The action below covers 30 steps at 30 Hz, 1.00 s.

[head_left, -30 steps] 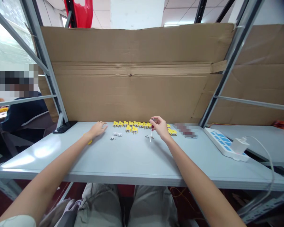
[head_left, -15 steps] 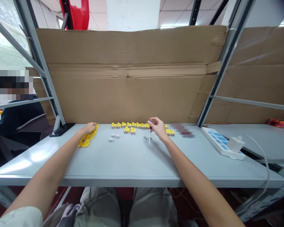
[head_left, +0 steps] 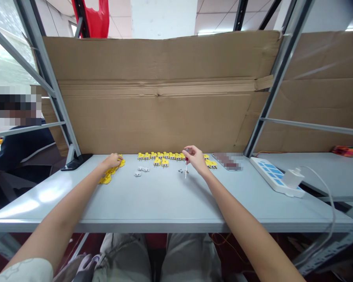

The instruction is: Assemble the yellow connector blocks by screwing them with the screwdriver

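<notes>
My left hand [head_left: 112, 160] is at the far end of a pile of yellow plastic pieces [head_left: 106, 178] on the left of the table, its fingers bent down onto a yellow piece there; the fingertips are partly hidden. My right hand [head_left: 196, 158] holds a screwdriver [head_left: 186, 161] upright, with its red handle in the fingers and its thin shaft pointing down. Several tiny screws [head_left: 181, 171] lie beside the shaft. Yellow plug-like parts [head_left: 157, 161] stand in rows along the back, partly behind my right hand. Small light-grey two-holed pieces [head_left: 137, 174] lie between my hands.
A white power strip [head_left: 270, 172] with a charger [head_left: 293, 178] and its cable sits on the right. A blurred reddish flat item [head_left: 228, 161] lies behind my right hand. Cardboard [head_left: 159, 121] closes off the back, between metal posts. A seated person [head_left: 26, 145] is at far left.
My left hand has shifted slightly right and nearer at the yellow pile, and pieces at the pile's right edge have moved with it. My right hand and the screwdriver are almost still.
</notes>
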Each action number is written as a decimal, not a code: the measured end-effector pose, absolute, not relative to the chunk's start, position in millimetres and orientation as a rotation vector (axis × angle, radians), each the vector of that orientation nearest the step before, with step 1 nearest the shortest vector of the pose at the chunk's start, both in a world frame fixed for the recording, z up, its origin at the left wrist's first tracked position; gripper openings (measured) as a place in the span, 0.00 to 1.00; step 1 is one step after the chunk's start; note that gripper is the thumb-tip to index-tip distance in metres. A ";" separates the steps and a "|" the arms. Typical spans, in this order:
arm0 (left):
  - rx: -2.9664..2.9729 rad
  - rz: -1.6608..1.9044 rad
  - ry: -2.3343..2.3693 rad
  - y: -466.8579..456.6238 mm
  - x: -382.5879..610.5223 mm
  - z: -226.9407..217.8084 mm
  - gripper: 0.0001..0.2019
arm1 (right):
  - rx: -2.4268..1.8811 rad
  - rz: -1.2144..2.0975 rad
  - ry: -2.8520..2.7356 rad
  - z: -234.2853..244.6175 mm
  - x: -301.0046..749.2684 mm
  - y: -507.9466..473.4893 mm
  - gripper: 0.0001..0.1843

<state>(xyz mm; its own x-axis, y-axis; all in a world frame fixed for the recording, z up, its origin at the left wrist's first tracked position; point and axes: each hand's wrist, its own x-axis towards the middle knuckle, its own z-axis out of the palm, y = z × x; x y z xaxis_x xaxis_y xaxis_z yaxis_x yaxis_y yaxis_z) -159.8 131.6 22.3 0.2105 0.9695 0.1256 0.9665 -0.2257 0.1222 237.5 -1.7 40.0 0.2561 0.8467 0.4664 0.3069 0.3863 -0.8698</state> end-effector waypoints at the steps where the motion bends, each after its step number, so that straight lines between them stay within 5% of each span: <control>1: 2.455 0.273 1.928 129.2 -155.3 22.3 0.16 | -1.183 0.514 -1.316 40.5 237.6 -2.1 0.17; 12: 2.568 0.340 1.805 102.2 -101.1 15.6 0.18 | -1.591 0.358 -1.464 46.7 251.6 -4.7 0.06; 18: 2.385 0.352 2.115 116.8 -118.8 15.9 0.22 | -1.969 0.381 -1.563 42.3 271.7 -2.4 0.06; 30: 2.506 0.193 1.747 97.7 -144.1 11.8 0.16 | -2.053 0.491 -1.640 36.6 280.1 -3.4 0.06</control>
